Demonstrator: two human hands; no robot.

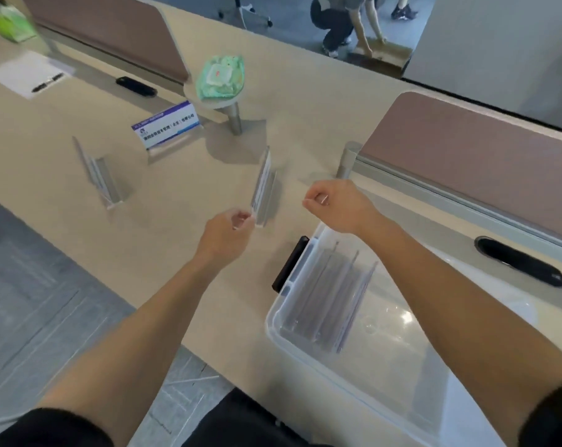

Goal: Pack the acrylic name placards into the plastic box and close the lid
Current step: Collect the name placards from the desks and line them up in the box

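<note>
A clear acrylic placard [263,188] stands edge-on at the middle of the beige desk. My left hand [225,233] has its thumb and forefinger pinched at the placard's near end. My right hand [333,204] is curled shut with nothing in it, a short gap to the right of that placard and above the box's far corner. The clear plastic box [275,321] sits open at the lower right with several placards [328,295] lying in its left part. Two more placards stand farther off: one edge-on [99,175] at the left, one with a blue-and-white card [167,127] behind.
A black latch [289,266] is on the box's left end. A white glossy panel [498,304] lies right of the box. A green wipes pack [221,75] rests on a round post. Brown dividers [486,146] line the desk's far side. A person [344,24] crouches beyond.
</note>
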